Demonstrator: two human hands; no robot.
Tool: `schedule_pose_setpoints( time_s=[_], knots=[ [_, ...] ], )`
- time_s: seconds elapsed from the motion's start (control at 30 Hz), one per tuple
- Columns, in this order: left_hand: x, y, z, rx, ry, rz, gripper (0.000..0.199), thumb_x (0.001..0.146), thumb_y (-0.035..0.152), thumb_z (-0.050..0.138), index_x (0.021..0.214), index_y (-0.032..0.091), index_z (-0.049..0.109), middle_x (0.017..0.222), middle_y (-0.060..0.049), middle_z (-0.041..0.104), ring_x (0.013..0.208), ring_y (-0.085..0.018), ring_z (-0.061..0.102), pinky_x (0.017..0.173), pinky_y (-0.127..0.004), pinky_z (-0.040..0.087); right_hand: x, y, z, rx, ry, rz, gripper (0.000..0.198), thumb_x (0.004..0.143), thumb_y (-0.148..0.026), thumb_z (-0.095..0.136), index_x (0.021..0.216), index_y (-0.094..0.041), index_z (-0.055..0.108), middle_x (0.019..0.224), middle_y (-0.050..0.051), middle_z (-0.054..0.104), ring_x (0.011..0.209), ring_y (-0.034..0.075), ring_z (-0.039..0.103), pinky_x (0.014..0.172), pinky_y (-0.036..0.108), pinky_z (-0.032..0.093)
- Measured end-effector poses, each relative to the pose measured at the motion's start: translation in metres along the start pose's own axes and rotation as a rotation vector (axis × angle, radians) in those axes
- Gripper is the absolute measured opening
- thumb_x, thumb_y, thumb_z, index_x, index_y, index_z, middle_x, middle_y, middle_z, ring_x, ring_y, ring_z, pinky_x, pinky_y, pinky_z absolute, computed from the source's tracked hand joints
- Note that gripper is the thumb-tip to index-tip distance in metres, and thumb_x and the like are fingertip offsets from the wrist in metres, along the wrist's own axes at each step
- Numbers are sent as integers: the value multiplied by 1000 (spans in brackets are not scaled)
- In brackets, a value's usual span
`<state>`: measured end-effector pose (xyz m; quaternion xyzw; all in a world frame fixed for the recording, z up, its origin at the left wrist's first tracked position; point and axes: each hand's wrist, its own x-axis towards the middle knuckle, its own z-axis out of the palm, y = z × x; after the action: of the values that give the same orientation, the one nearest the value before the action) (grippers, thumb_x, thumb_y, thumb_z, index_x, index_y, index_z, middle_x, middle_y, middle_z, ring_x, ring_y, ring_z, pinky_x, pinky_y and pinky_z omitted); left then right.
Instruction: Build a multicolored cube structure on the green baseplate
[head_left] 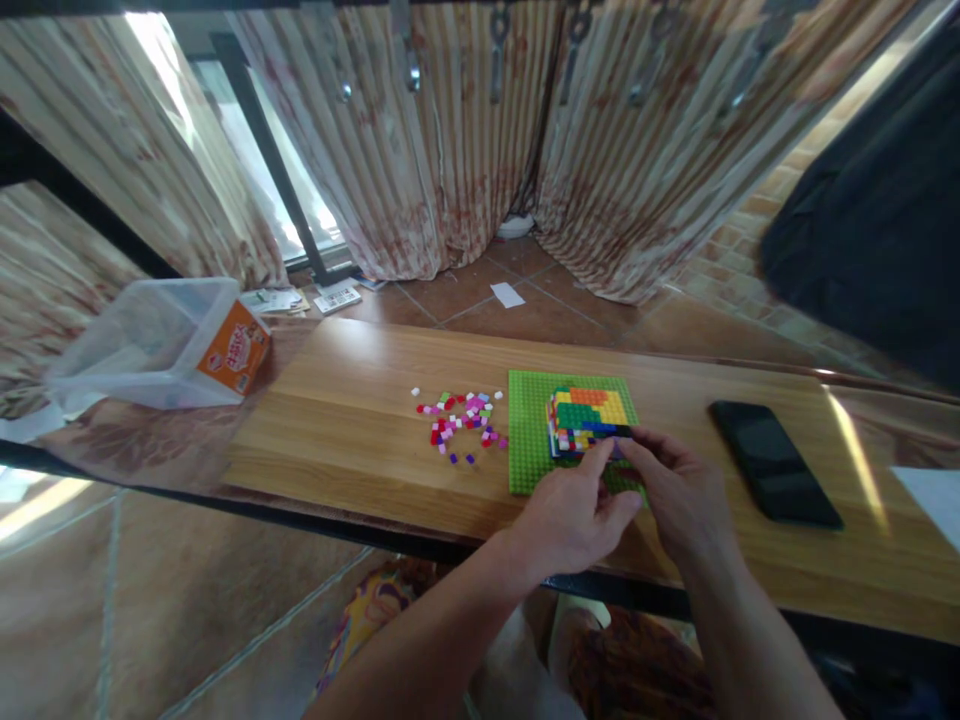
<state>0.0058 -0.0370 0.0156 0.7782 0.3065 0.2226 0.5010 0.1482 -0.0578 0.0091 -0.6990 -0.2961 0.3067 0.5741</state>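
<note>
A square block built of small coloured toy bricks stands on a green studded baseplate. Its top shows green, yellow, orange and blue bricks, with white and other colours along the sides. My left hand reaches in from the front, index finger stretched to the block's near right corner and thumb apart from it. At the same corner, my right hand has its thumb and fingers drawn together, touching the block's right side. A bit of purple shows between the fingertips; what the right hand pinches is mostly hidden.
Left of the baseplate lies a scatter of loose pink, red, white and purple bricks. A black phone rests to the right on the wooden table. A clear plastic bin with an orange label stands at the far left.
</note>
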Motion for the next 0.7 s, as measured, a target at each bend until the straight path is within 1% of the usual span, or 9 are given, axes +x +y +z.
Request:
schedule_pose_setpoints(
  time_s=[0.17, 0.33, 0.4, 0.57, 0.7],
  knots=[
    [0, 0, 3, 43, 16, -10, 66, 90, 43, 46, 147, 13, 30, 83, -9, 70, 72, -22, 66, 66, -34, 51, -1, -1, 4, 67, 38, 82, 34, 60, -33, 80, 89, -17, 72, 78, 3, 73, 62, 16, 68, 54, 26, 58],
    [-1, 0, 2, 98, -2, -22, 70, 88, 45, 46, 147, 12, 29, 84, -10, 70, 74, -24, 66, 67, -36, 52, 0, -6, 4, 96, 68, 163, 30, 55, -29, 82, 82, -19, 72, 74, 1, 72, 58, 13, 66, 49, 21, 56],
    [-1, -1, 0, 94, -3, -24, 69, 88, 45, 47, 147, 13, 30, 84, -10, 70, 74, -25, 66, 67, -37, 52, 1, -6, 3, 96, 55, 183, 31, 54, -29, 82, 82, -20, 72, 73, 1, 72, 58, 13, 66, 48, 19, 55],
    [-4, 1, -5, 55, 0, -24, 58, 88, 39, 50, 141, 20, 40, 89, -8, 70, 75, -22, 67, 71, -35, 52, 7, 1, 3, 135, 44, 228, 31, 51, -28, 81, 79, -21, 70, 68, 0, 70, 52, 15, 64, 41, 23, 54],
    [-10, 4, -12, 49, 16, -14, 50, 88, 38, 50, 134, 18, 50, 86, -8, 71, 74, -20, 66, 69, -33, 51, 13, 12, 2, 120, 47, 211, 34, 51, -29, 82, 81, -21, 69, 68, 0, 70, 51, 16, 63, 40, 26, 54]
  ],
)
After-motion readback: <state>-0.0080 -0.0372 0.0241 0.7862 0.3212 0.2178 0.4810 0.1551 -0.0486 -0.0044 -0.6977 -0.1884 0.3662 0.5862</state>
